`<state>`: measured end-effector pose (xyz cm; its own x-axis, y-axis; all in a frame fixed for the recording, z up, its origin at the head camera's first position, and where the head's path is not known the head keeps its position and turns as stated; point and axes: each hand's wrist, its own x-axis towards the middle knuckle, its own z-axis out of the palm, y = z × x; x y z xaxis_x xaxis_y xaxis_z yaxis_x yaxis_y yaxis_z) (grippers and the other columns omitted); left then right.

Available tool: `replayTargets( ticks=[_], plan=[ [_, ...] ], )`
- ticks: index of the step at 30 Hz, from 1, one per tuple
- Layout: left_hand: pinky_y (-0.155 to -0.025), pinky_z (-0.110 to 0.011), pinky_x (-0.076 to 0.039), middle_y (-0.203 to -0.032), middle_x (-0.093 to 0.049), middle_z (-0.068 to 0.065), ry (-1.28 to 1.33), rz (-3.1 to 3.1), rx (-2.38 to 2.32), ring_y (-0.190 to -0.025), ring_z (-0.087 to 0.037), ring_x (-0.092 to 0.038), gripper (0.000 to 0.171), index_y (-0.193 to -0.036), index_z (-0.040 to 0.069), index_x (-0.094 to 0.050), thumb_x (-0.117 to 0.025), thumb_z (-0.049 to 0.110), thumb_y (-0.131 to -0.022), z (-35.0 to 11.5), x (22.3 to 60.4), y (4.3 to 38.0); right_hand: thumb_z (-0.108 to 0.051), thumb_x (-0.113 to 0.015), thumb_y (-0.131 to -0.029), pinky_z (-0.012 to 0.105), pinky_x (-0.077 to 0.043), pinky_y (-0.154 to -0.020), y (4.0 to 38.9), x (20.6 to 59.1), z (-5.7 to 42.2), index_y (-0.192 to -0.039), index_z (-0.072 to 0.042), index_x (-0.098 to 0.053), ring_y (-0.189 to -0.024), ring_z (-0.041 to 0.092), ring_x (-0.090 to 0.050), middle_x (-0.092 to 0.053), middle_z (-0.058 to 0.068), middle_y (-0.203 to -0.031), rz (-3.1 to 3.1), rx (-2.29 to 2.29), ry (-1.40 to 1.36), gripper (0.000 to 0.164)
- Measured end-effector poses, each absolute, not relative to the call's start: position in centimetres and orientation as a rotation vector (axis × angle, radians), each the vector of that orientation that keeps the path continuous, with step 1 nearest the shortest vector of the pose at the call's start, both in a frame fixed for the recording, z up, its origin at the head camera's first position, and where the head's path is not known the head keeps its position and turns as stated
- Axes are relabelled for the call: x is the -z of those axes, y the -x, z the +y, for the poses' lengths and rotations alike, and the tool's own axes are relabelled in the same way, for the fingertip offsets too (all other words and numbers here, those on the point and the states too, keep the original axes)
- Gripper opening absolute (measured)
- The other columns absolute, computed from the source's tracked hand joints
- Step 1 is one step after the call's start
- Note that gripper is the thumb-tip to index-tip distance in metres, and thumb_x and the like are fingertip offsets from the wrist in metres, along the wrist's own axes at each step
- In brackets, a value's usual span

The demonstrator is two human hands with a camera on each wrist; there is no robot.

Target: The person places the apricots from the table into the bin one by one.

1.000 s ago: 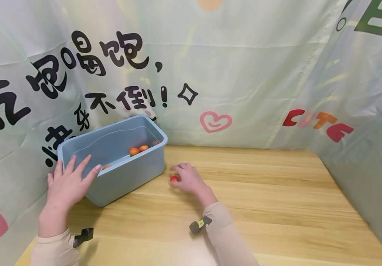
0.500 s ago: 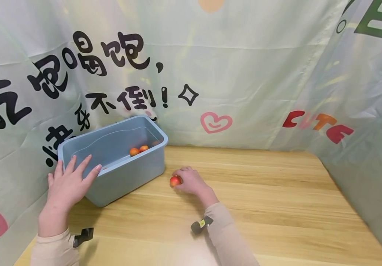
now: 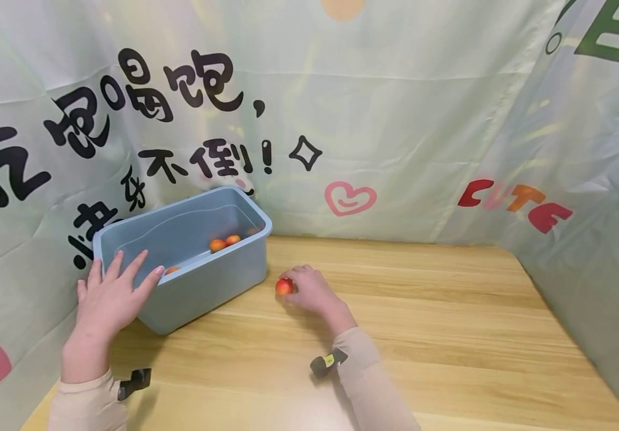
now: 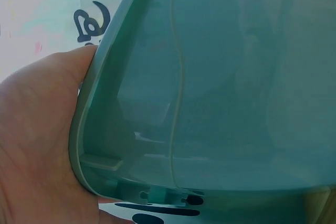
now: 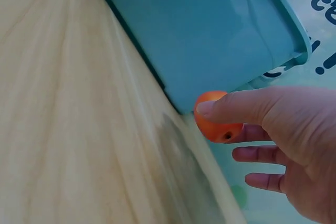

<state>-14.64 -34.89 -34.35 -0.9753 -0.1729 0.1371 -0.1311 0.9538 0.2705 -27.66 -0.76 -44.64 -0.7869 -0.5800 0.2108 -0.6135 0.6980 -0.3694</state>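
Note:
My right hand (image 3: 312, 292) pinches a small round orange-red fruit (image 3: 284, 287) between thumb and fingers, close over the table to the right of the blue plastic bin. A dark stem spot marks the fruit (image 5: 216, 129) in the right wrist view, where the other fingers extend loosely behind it. My left hand (image 3: 109, 296) rests with spread fingers at the left end of the bin (image 3: 218, 287), touching its rim. Inside the bin, two orange fruits (image 3: 225, 243) lie toward the right end. Part of another orange fruit (image 3: 172, 270) shows just over the near rim.
The bin stands at an angle on the wooden table (image 3: 422, 335), near the back left. A printed cloth (image 3: 396, 120) hangs behind the table and along both sides. Black camera mounts (image 3: 134, 383) are strapped at both wrists.
My right hand has taken hold of the orange-red fruit and raised it slightly. The fruit by the near rim dropped mostly from sight, then showed again. My left hand has stayed in place.

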Motion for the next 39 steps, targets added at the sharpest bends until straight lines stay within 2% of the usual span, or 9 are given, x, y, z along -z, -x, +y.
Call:
replayTargets(
  ticks=[7,17,26,29,39],
  plan=[
    [-0.098,-0.085,-0.004,-0.157,-0.009,-0.035,-0.227,-2.953,0.392,-0.14,-0.064,0.008,0.077,-0.157,0.017,-0.019,-0.024,0.066,-0.098,-35.0,34.3,14.7,-0.026,-0.075,-0.083,0.043,-0.047,-0.095,27.7,43.6,-0.8,-0.122,-0.016,-0.066,-0.11,0.024,-0.055,-0.067,0.004,-0.119,-2.787,-0.679,-0.97,0.042],
    [-0.098,-0.085,-0.004,-0.157,-0.008,-0.034,-0.222,-2.952,0.395,-0.14,-0.063,0.009,0.076,-0.157,0.018,-0.019,-0.024,0.066,-0.098,-35.0,34.3,14.8,-0.025,-0.075,-0.085,0.044,-0.045,-0.101,27.3,41.8,-0.9,-0.127,-0.015,-0.062,-0.118,0.025,-0.054,-0.064,0.005,-0.125,-2.728,-0.729,-0.947,0.045],
    [-0.099,-0.085,-0.003,-0.158,-0.007,-0.034,-0.225,-2.959,0.404,-0.14,-0.063,0.01,0.076,-0.157,0.018,-0.018,-0.024,0.066,-0.098,-35.0,34.3,14.8,-0.026,-0.074,-0.085,0.043,-0.049,-0.094,26.7,40.4,-1.1,-0.125,-0.014,-0.064,-0.11,0.023,-0.056,-0.066,0.004,-0.114,-2.533,-0.734,-0.981,0.043],
    [-0.099,-0.085,-0.003,-0.158,-0.007,-0.034,-0.225,-2.959,0.401,-0.14,-0.063,0.01,0.076,-0.157,0.018,-0.018,-0.023,0.066,-0.098,-35.0,34.3,14.8,-0.026,-0.074,-0.085,0.043,-0.049,-0.095,26.7,40.0,-1.4,-0.125,-0.014,-0.064,-0.111,0.024,-0.057,-0.066,0.004,-0.116,-2.477,-0.763,-0.985,0.043],
    [-0.099,-0.085,-0.004,-0.158,-0.008,-0.034,-0.219,-2.956,0.396,-0.14,-0.063,0.009,0.076,-0.157,0.017,-0.019,-0.023,0.065,-0.099,-35.0,34.3,14.8,-0.028,-0.074,-0.084,0.04,-0.051,-0.087,26.7,38.2,-2.2,-0.124,-0.014,-0.065,-0.107,0.022,-0.057,-0.066,0.004,-0.112,-2.262,-0.793,-0.982,0.043]
  ],
)
